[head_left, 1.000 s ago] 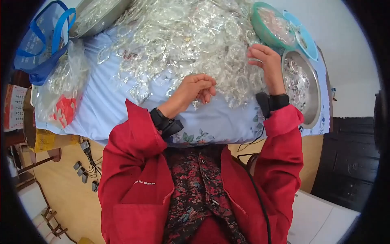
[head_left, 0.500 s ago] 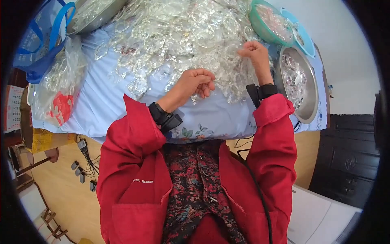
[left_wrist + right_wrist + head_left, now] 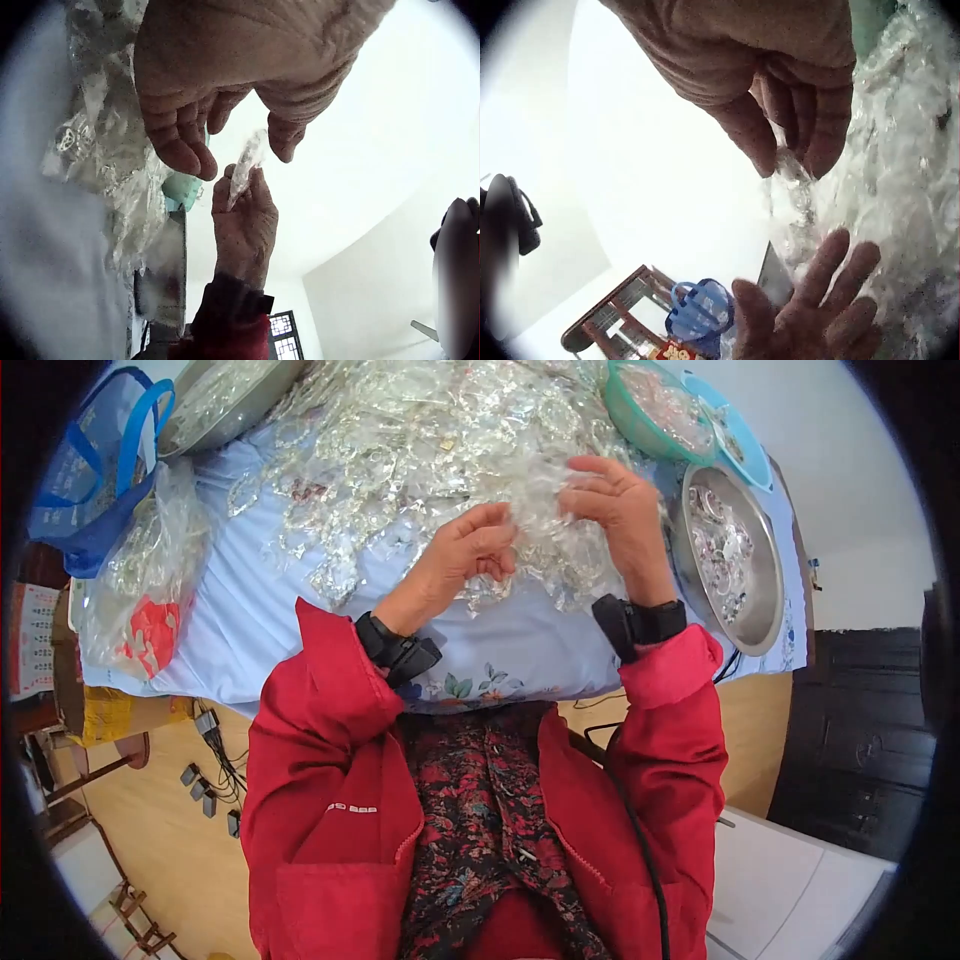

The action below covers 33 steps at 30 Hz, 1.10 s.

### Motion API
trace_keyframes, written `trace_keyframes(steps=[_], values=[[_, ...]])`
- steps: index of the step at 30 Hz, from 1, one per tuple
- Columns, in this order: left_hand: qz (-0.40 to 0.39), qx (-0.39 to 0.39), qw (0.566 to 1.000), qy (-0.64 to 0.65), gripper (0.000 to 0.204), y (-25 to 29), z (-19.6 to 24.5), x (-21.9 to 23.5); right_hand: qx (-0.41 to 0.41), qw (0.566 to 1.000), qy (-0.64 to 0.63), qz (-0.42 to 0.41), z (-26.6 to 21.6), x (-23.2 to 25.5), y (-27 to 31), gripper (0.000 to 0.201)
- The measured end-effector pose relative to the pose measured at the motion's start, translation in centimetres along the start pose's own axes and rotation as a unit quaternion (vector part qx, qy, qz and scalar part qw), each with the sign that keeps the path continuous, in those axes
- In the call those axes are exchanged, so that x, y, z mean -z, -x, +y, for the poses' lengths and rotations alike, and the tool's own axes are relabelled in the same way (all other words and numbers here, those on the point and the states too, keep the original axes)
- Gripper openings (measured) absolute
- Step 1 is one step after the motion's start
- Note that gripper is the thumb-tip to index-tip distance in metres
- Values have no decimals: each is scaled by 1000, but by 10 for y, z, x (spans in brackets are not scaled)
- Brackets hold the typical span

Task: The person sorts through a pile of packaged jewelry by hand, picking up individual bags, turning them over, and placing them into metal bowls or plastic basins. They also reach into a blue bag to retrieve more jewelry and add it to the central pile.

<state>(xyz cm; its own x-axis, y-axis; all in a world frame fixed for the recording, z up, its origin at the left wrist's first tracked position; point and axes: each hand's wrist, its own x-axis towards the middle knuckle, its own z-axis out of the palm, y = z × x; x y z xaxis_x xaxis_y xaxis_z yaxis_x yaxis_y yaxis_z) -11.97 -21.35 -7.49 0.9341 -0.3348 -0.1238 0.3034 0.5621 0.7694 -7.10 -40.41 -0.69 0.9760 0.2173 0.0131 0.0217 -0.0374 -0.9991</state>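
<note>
My right hand (image 3: 625,525) pinches a small clear plastic bag (image 3: 799,191) between thumb and fingers, above the near part of the pile. Something silvery shows inside the bag in the right wrist view. My left hand (image 3: 460,560) is close by on the left, fingers bent loosely and apart, with a gap between thumb and fingers in the left wrist view. It holds nothing, and the bag (image 3: 246,169) appears beyond its fingertips there. Beneath both hands spreads a big heap of clear bags (image 3: 400,470) with shiny trinkets in them.
To the right stand a steel basin (image 3: 775,595) of small jewellery, a green basket (image 3: 625,425) and a light blue tray (image 3: 760,470). On the left are a blue bag (image 3: 95,510), a stuffed plastic bag (image 3: 150,580) and a metal bowl (image 3: 255,405). A floral cloth (image 3: 250,650) covers the table.
The right hand has gone from the pile's right side, reached down to it, then come leftward with a clear bag pinched. The left hand has risen slightly toward it.
</note>
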Motion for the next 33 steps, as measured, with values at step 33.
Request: trace_keyframes(steps=[33], values=[[364, -346, 865, -17, 11, 139, 186, 124, -110, 983, -148, -8, 68, -34, 93, 14]])
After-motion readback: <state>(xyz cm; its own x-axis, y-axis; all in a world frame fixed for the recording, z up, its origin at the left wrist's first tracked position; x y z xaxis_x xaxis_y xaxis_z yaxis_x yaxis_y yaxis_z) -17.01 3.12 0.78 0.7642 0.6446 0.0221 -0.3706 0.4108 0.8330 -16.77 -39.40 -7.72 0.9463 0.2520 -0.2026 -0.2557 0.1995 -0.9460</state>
